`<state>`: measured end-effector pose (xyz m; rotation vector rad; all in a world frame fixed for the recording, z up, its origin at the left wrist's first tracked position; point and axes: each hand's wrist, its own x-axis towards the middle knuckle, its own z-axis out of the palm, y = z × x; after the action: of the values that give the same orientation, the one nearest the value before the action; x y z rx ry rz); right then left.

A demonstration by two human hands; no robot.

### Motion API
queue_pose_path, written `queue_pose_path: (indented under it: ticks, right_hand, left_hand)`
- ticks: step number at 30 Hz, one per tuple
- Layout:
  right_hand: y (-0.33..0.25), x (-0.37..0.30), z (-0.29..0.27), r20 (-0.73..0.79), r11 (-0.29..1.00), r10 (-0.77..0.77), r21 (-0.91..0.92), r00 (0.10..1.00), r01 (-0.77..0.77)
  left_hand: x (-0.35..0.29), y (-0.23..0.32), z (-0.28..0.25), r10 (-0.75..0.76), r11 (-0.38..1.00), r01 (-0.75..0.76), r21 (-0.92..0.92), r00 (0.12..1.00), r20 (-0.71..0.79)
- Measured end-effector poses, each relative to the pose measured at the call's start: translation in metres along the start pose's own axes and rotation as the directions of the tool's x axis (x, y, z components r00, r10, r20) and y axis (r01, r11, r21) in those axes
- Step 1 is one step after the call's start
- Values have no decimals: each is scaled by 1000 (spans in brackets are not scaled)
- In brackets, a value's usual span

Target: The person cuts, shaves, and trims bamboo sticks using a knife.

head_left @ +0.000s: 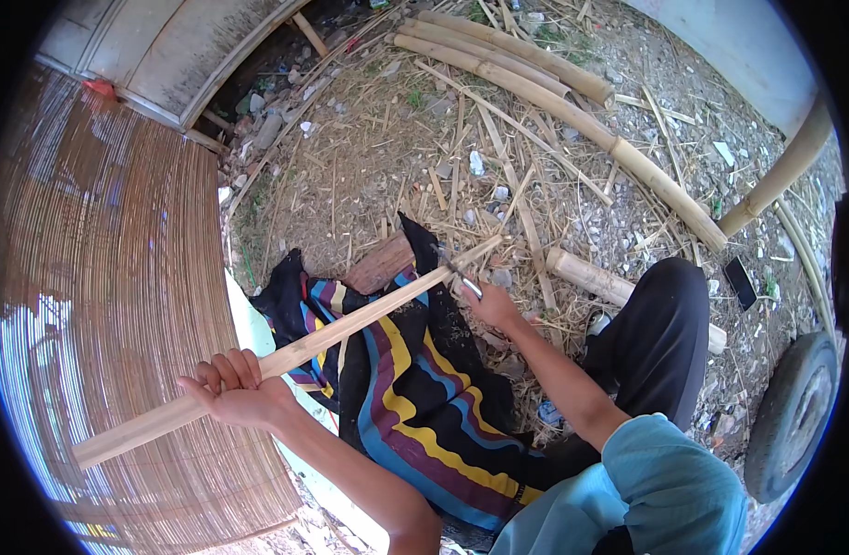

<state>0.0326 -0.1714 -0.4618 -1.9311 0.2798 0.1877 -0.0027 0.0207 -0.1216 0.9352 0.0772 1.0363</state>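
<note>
A long, pale split-bamboo strip [355, 322] slants across my lap from lower left to upper right. My left hand [239, 388] is closed around it toward its lower-left end. My right hand [491, 307] grips a knife [468, 282] near the strip's far end. The knife's shiny metal shows above my fingers, and its dark blade appears to lie against the strip, partly hard to make out. Beneath the strip, a black cloth with yellow, blue and purple stripes [415, 388] covers my leg. A reddish-brown wood block [380, 264] lies just beyond the cloth.
A slatted bamboo screen [147, 277] stands at my left. Bamboo poles [535, 88] lie at the far right, and a cut bamboo piece [591, 276] rests beside my knee. A phone [741, 282] and a tire [794, 416] are at right. Shavings and stones litter the ground.
</note>
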Motion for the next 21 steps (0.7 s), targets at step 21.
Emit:
queue_pose_path:
  ticks: [21]
  right_hand:
    - [-42, -11, -9, 187, 923, -336, -128, 923, 362]
  left_hand:
    - [-2, 4, 3, 5, 1000, -5, -5, 1000, -26]
